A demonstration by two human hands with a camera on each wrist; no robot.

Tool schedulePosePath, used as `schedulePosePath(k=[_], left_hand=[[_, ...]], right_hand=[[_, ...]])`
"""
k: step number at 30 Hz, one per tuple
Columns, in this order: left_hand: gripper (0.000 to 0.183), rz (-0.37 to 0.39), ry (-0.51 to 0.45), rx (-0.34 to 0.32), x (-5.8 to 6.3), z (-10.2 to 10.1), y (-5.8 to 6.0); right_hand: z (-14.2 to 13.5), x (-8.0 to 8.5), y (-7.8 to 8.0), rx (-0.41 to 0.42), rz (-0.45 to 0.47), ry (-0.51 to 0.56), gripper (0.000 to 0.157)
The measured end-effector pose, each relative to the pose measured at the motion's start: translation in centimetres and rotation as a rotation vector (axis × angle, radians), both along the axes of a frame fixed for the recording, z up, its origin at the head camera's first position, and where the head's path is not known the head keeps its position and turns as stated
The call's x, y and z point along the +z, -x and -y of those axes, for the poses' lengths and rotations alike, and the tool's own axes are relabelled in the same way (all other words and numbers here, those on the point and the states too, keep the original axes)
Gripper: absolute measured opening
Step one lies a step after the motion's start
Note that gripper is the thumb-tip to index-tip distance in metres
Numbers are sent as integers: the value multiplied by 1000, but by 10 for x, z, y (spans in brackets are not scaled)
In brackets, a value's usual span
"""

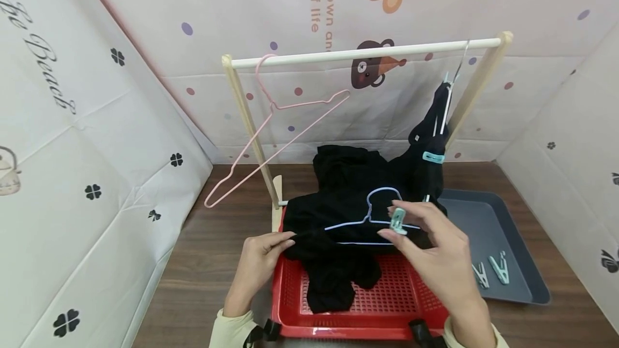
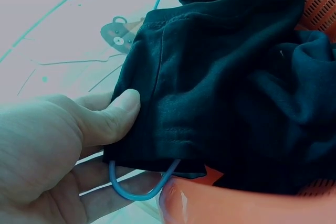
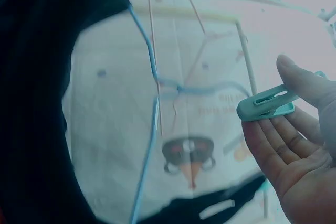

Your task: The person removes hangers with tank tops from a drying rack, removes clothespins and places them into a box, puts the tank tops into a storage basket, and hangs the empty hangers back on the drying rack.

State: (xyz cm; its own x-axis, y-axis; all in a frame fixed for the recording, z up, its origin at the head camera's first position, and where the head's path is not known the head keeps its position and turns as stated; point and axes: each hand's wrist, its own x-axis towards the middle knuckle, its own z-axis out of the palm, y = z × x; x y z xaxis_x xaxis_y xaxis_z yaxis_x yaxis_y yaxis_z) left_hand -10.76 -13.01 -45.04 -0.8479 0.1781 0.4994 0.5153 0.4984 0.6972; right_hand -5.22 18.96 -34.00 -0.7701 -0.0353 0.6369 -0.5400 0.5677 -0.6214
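Near the basket's left edge, my left hand (image 1: pixel 258 259) pinches the edge of a black garment (image 1: pixel 309 216) between thumb and fingers. The end of a blue hanger (image 2: pixel 131 198) pokes out of the cloth opening below the thumb in the left wrist view. The same blue hanger (image 1: pixel 369 212) has its hook upward, with part of its frame inside the cloth. My right hand (image 1: pixel 445 254), above the right side of the garment, pinches a mint-green clothespin (image 1: pixel 398 221) between thumb and fingers. In the right wrist view the clothespin (image 3: pixel 265 106) is apart from the cloth.
Under the garment is a red basket (image 1: pixel 338 332). A grey tray (image 1: pixel 524 251) at right holds clothespins (image 1: pixel 501 268). Behind stands a rack with a white rail (image 1: pixel 314 58), carrying a pink hanger (image 1: pixel 237 160) and, at right, a black garment with a blue clothespin (image 1: pixel 433 157).
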Motion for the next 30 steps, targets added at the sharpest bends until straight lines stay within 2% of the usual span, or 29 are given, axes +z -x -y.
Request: schedulePosePath(k=[5, 10, 17, 22, 25, 30], left_hand=[[23, -8, 3, -11, 0, 0, 0], [24, -8, 4, -2, 0, 1, 0], [24, 12, 1, -3, 0, 1, 0], [23, 22, -2, -3, 0, 2, 0], [23, 28, -4, -4, 1, 2, 0], [24, 27, -8, -7, 1, 3, 0]], right_hand=[[-15, 4, -7, -52, 10, 35, 73], [-21, 3, -12, -53, 65, 47, 73], [-32, 2, -15, -57, -17, 89, 72], [-51, 3, -14, -131, -34, 106, 70], [-62, 2, -13, -218, -16, 114, 67], [-83, -5, -8, -380, 74, 126, 65]])
